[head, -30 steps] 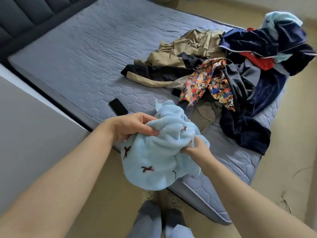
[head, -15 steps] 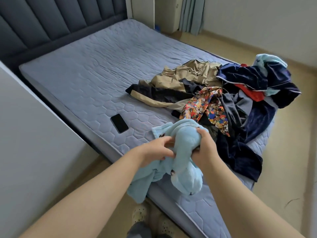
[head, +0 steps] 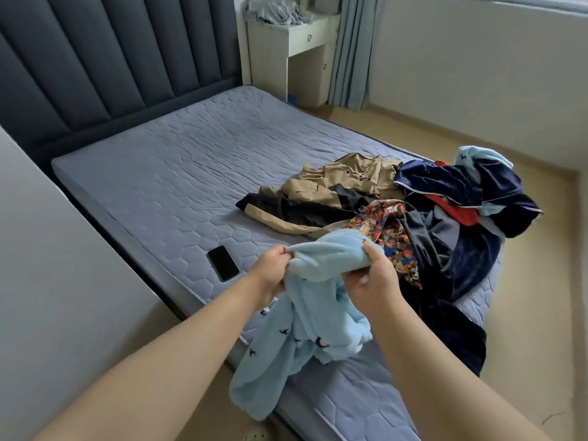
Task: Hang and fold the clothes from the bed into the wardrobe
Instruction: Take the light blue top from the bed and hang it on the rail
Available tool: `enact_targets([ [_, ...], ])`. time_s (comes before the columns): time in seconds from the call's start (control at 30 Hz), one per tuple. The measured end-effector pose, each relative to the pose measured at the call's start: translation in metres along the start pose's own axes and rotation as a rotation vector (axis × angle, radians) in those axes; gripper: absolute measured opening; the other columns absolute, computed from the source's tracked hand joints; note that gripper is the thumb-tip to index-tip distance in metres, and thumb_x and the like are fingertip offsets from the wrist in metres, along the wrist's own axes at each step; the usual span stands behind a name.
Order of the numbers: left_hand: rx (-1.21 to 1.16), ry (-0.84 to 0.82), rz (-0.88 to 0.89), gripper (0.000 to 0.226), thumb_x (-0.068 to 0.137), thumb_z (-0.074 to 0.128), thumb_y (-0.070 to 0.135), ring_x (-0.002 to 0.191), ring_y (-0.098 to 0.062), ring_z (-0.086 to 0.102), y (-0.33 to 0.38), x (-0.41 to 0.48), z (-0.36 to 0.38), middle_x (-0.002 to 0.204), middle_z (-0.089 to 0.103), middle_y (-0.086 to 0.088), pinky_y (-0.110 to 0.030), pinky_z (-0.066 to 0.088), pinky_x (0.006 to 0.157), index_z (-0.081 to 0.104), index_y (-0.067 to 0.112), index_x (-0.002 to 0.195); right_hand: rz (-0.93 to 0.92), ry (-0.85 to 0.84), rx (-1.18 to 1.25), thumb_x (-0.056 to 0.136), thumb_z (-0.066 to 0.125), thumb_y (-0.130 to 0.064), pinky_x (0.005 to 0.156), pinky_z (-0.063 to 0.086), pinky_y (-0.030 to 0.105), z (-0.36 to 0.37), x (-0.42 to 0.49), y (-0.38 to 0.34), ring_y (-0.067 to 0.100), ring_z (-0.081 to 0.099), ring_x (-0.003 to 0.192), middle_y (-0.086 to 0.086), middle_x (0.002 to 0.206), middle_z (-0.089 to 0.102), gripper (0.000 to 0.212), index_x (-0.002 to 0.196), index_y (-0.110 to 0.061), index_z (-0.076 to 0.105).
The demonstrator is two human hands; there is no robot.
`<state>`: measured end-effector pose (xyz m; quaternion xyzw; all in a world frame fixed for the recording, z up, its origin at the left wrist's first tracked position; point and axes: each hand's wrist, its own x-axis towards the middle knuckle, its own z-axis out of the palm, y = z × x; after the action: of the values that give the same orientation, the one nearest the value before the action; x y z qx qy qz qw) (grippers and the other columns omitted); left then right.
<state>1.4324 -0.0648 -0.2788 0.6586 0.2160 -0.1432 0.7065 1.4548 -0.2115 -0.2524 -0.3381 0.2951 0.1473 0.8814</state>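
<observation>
I am pinching the fleece [head: 286, 342] by its bunched top with my left hand [head: 273, 269] and right hand [head: 373, 283]. It is hanging over the near edge of the bed [head: 191, 173], long axis roughly vertical, loose end pointing down.

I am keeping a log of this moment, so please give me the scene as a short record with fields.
held item: blue garment, fleecy, small dark motifs, lower part hanging loose
left hand: pinches the garment's top edge
right hand: grips the same edge
bed: bare quilted mattress
pile: unfolded clothes on the bed, beyond the hands
phone: flat on the bed, apart from the pile
background: headboard, desk, curtain
</observation>
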Motion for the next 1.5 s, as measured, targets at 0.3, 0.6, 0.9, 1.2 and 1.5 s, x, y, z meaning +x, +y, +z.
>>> enact_targets([
  [0.3, 0.019, 0.122, 0.531, 0.028, 0.099, 0.035, 0.016, 0.078, -0.017, 0.056, 0.175, -0.023, -0.017, 0.081, 0.06, -0.005, -0.033, 0.048, 0.074, 0.057, 0.019, 0.081, -0.223, -0.255, -0.013, 0.091, 0.051, -0.016, 0.045, 0.05, 0.019, 0.097, -0.039, -0.055, 0.013, 0.063, 0.058, 0.005, 0.08, 0.061, 0.026, 0.116, -0.011, 0.053],
  [0.6, 0.042, 0.098, 0.849, 0.024, 0.096, 0.048, 0.019, 0.063, -0.01, 0.055, 0.297, -0.084, -0.031, 0.071, 0.06, 0.001, -0.02, 0.047, 0.056, 0.059, 0.021, 0.074, -0.68, -0.46, -0.092, 0.089, 0.05, -0.011, 0.043, 0.041, 0.017, 0.166, -0.097, -0.101, 0.009, 0.047, 0.045, 0.001, 0.062, 0.06, 0.005, 0.086, -0.014, 0.048],
  [0.9, 0.226, 0.015, 0.557, 0.029, 0.099, 0.039, 0.012, 0.065, -0.014, 0.05, 0.189, -0.036, -0.04, 0.071, 0.054, -0.005, -0.025, 0.044, 0.06, 0.055, 0.013, 0.075, -0.756, -0.219, -1.323, 0.066, 0.074, -0.02, 0.101, 0.036, 0.042, 0.122, -0.035, -0.028, 0.023, 0.038, 0.122, 0.0, 0.133, 0.042, 0.075, 0.132, -0.036, 0.041],
  [1.2, 0.986, 0.084, 0.491, 0.034, 0.061, 0.084, 0.037, 0.066, -0.005, 0.056, 0.113, -0.011, -0.083, 0.069, 0.06, 0.014, -0.017, 0.039, 0.055, 0.054, 0.03, 0.077, -0.583, -0.198, -1.134, 0.079, 0.052, -0.009, 0.074, 0.049, 0.04, 0.093, 0.001, 0.01, 0.021, 0.056, 0.077, 0.004, 0.077, 0.063, 0.017, 0.083, -0.018, 0.065],
  [1.5, 1.022, 0.572, 0.154, 0.02, 0.074, 0.063, 0.046, 0.095, -0.027, 0.061, 0.083, -0.013, -0.125, 0.101, 0.068, -0.003, -0.025, 0.04, 0.069, 0.065, 0.028, 0.084, -0.639, -0.27, -0.937, 0.074, 0.055, -0.01, 0.058, 0.036, 0.029, 0.12, 0.0, 0.03, 0.013, 0.041, 0.059, -0.001, 0.062, 0.048, 0.006, 0.072, -0.008, 0.059],
])
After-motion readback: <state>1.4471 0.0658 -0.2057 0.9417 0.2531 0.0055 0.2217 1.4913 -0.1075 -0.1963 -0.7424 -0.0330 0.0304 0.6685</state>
